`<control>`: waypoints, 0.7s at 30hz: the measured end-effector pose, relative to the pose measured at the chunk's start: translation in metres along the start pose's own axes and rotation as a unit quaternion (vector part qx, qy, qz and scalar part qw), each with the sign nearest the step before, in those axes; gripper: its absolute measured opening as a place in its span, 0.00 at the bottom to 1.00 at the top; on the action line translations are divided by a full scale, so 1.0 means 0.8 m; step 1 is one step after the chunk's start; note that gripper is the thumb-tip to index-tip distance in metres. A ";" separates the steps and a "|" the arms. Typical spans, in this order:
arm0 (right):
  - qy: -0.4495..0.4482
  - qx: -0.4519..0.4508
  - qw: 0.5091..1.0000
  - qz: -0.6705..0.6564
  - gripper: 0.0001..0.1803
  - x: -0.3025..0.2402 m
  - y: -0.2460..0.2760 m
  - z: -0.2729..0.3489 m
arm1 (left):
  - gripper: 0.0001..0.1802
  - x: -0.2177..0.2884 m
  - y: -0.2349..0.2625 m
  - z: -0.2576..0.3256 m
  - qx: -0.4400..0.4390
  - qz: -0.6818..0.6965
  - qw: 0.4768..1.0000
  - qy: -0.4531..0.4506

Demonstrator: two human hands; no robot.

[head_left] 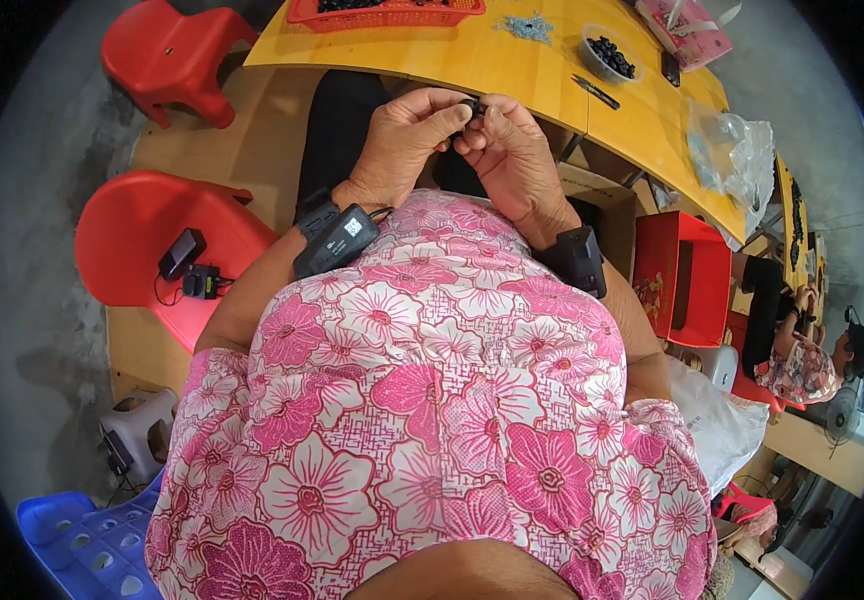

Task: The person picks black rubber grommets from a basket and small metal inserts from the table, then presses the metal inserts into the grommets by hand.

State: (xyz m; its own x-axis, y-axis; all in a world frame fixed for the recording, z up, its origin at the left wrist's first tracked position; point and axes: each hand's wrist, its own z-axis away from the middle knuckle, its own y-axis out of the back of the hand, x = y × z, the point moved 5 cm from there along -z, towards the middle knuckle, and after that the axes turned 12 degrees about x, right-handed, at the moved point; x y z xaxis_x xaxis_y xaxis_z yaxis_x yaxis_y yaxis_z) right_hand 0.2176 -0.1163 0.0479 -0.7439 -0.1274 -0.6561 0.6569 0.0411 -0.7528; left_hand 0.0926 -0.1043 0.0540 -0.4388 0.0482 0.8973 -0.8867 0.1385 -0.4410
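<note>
Both hands meet in front of my lap, just short of the yellow table's near edge. My left hand [412, 135] pinches a small black part [472, 108] between thumb and forefinger. From the other side my right hand [512, 150] closes its fingertips on the same piece, which is mostly covered, so its exact kind cannot be made out. Beyond the hands, a red plastic basket [387, 17] with black pieces stands on the table [452, 55]. Small silvery pieces [527, 27] lie in a pile to its right, followed by a clear bowl [607, 52] of black parts.
Black snips [595, 92] and a crumpled plastic bag [732, 160] lie on the table's right part, near a pink box [687, 35]. Red chairs [127, 235] stand at left, one bearing black devices. A red box [682, 275] stands at right; another person [802, 360] sits farther off.
</note>
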 end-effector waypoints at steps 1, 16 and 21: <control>-0.005 -0.010 1.000 0.003 0.08 0.000 -0.001 0.000 | 0.11 -0.001 0.002 -0.001 -0.001 -0.024 1.000 -0.006; -0.082 -0.051 0.995 0.008 0.17 0.000 -0.012 0.009 | 0.10 0.016 -0.012 0.002 -0.008 -0.069 0.994 -0.084; -0.075 -0.046 0.996 0.002 0.16 -0.002 -0.011 0.008 | 0.09 0.019 -0.009 -0.001 -0.009 -0.107 0.987 -0.116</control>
State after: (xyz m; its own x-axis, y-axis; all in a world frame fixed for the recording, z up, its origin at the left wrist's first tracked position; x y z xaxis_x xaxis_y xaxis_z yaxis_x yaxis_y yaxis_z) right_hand 0.2135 -0.1227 0.0560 -0.7092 -0.2741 -0.6496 0.6413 0.1318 -0.7558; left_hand 0.0927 -0.1039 0.0710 -0.2651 -0.2124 0.9405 -0.9609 0.1384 -0.2396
